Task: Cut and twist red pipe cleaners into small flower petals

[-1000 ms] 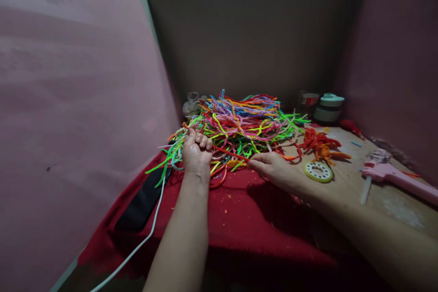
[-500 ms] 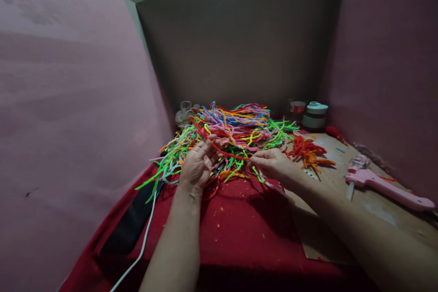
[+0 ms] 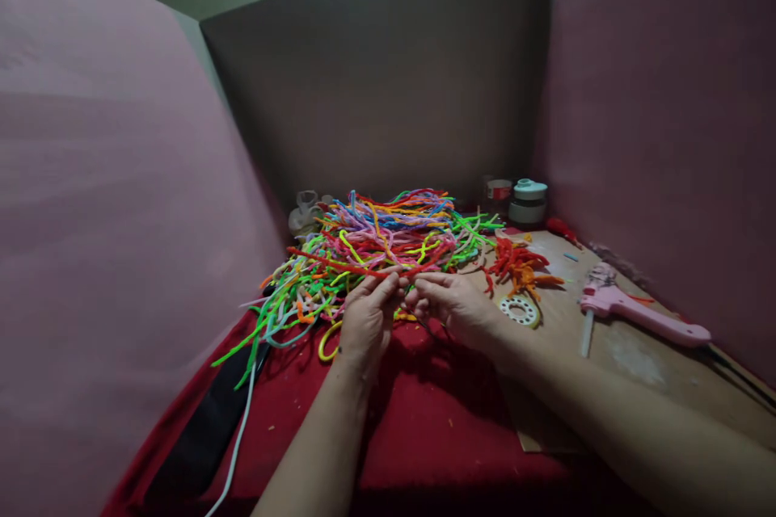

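Observation:
A red pipe cleaner (image 3: 331,262) is pinched between the fingers of my left hand (image 3: 371,315), its long end sticking out to the left. Close beside it, my right hand (image 3: 452,303) has its fingertips closed on the same red pipe cleaner, and a piece of red slants up to the right above it. Both hands are raised in front of a big heap of colourful pipe cleaners (image 3: 388,218). A yellow-handled tool (image 3: 327,343), mostly hidden, shows left of my left wrist.
Right of the hands, a brown board (image 3: 643,388) bears short red and orange pieces (image 3: 521,265), a roll of tape (image 3: 520,310) and a pink glue gun (image 3: 643,315). A lidded jar (image 3: 527,202) stands behind. A black phone-like slab (image 3: 200,428) and white cable (image 3: 239,436) lie left.
My hands have come together along the red pipe cleaner, and the right hand has moved left. The view has turned slightly right, and the tape roll now shows fully.

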Demonstrator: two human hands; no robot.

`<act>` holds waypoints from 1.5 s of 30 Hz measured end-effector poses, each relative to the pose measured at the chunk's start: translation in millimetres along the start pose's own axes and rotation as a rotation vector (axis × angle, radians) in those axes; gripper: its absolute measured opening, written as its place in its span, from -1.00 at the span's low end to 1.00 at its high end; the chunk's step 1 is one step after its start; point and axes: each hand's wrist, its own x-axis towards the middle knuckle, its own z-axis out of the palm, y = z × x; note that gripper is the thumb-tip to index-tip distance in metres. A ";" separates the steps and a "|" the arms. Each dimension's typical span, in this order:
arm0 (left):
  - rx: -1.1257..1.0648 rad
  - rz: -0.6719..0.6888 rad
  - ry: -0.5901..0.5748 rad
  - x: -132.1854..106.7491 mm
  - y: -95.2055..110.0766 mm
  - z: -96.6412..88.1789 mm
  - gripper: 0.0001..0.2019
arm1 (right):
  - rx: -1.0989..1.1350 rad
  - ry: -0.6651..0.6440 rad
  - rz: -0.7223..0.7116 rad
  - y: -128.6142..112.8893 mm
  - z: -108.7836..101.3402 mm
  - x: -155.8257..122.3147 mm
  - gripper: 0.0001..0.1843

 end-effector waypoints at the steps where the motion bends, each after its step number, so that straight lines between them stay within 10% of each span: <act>1: 0.015 -0.015 -0.021 -2.2 -3.1 2.3 -0.73 | -0.009 0.016 -0.019 2.6 1.4 0.0 -0.70; 7: 0.217 -0.077 -0.147 -7.8 -8.1 3.4 -0.77 | -0.155 0.155 -0.175 -0.6 0.7 2.1 -0.66; 12: 0.196 -0.048 -0.039 -7.1 -1.4 2.5 -0.78 | -0.162 0.188 -0.135 -2.8 -2.5 4.5 -0.66; 45: 0.404 -0.041 -0.157 -8.9 5.7 -0.4 -0.81 | -0.366 -0.164 -0.014 -3.2 -2.0 -1.7 -0.71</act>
